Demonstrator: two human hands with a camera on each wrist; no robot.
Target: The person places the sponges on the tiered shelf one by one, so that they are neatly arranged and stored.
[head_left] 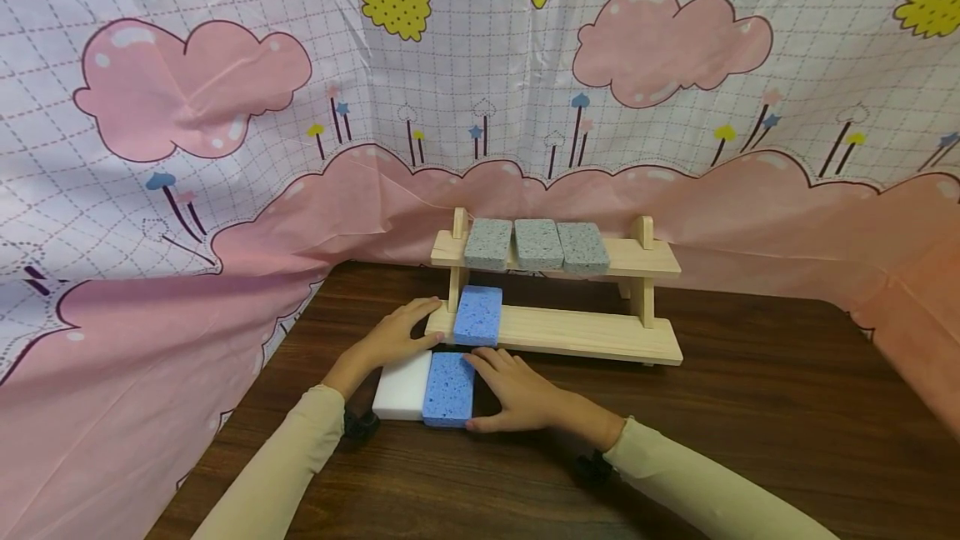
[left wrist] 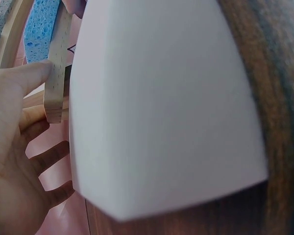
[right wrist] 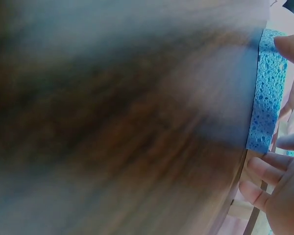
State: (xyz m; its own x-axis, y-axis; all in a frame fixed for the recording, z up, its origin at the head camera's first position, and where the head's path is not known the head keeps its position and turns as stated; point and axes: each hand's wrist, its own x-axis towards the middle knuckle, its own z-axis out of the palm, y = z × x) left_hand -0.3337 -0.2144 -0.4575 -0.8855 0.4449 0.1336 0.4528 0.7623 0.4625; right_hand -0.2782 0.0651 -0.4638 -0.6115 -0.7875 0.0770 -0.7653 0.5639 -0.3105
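A blue sponge lies flat on the table, snug against a white sponge to its left. My right hand holds this blue sponge by its right side, thumb at the near corner and fingertips at the far one. In the right wrist view its porous edge shows between thumb and fingers. My left hand is at the left end of the wooden shelf's lower board, thumb touching the board edge, other fingers spread. Another blue sponge sits on that board's left part.
Three grey sponges stand in a row on the upper board, left of its right post. The dark wooden table extends to the right. A patterned cloth hangs behind and along the left side.
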